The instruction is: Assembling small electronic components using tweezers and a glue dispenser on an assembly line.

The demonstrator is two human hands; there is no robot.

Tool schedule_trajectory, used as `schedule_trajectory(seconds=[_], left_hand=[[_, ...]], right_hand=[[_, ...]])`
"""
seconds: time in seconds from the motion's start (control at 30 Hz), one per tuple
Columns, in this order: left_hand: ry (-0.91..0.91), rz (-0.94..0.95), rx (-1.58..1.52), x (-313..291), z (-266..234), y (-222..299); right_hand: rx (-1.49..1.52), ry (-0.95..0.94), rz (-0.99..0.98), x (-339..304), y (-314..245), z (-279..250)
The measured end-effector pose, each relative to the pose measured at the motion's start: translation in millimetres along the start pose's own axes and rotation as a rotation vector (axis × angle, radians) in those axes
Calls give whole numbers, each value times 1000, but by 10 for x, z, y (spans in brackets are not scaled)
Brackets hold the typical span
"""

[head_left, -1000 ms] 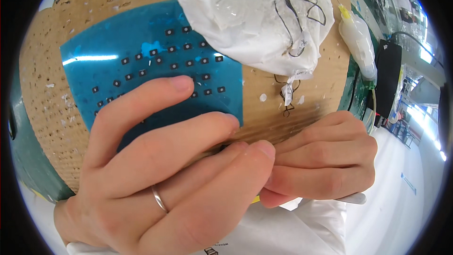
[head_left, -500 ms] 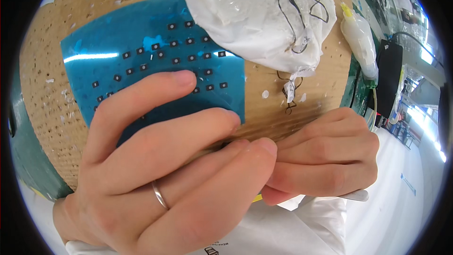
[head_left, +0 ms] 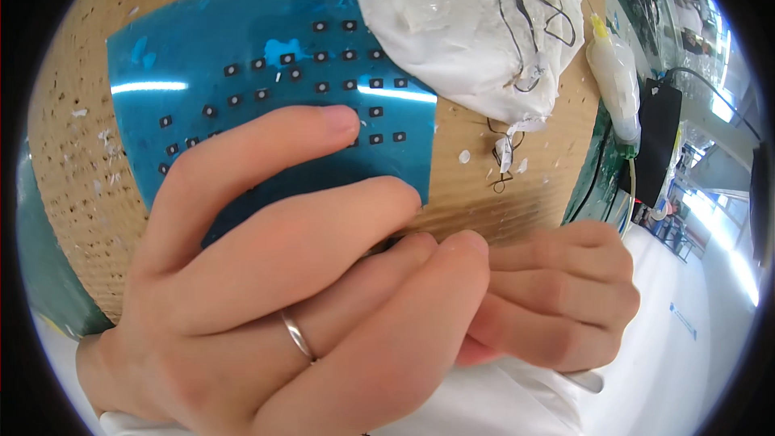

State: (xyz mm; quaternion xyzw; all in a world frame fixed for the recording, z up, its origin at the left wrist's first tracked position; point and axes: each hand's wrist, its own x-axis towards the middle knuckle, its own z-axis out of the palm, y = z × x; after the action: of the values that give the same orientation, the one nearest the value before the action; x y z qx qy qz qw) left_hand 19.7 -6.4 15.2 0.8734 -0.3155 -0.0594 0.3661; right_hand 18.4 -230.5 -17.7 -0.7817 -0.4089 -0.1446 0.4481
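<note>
A pitted brown board [head_left: 73,186] lies on the green worktop [head_left: 55,262] beneath the left grip [head_left: 266,299] and right grip [head_left: 565,299]; pale floor [head_left: 670,387] spreads rightward. Beyond the right grip, clenched round a silvery tool [head_left: 594,381], lies a yellow-tipped bottle [head_left: 616,85] with whitish contents. The blue sheet [head_left: 173,60], dotted with black squares [head_left: 320,56], extends beyond the left grip, whose fingertips are partly hidden: I cannot tell what it holds.
</note>
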Motion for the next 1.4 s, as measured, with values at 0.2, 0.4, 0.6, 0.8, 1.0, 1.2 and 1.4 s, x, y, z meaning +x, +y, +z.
schedule_trajectory(seconds=[0.2, 0.4, 0.6, 0.8, 1.0, 1.2, 1.4], left_hand=[[92, 28, -24, -84, 20, -21], [152, 32, -12, -94, 98, 2], [159, 50, -25, -30, 131, -18], [187, 48, -25, -81, 108, -18], [115, 11, -4, -97, 64, -12], [128, 42, -17, -124, 94, -37], [147, 64, -28, -102, 99, -24]], right_hand=[[-125, -228, -19, 209, -185, -148], [-199, -266, -90, 171, -189, -117], [-206, -270, -162, 119, -122, -127], [-242, -226, -219, 124, -153, -60], [-314, -366, -317, 259, -146, -132], [-200, -342, -239, 126, -148, -64], [-289, -287, -252, 89, -190, -81]])
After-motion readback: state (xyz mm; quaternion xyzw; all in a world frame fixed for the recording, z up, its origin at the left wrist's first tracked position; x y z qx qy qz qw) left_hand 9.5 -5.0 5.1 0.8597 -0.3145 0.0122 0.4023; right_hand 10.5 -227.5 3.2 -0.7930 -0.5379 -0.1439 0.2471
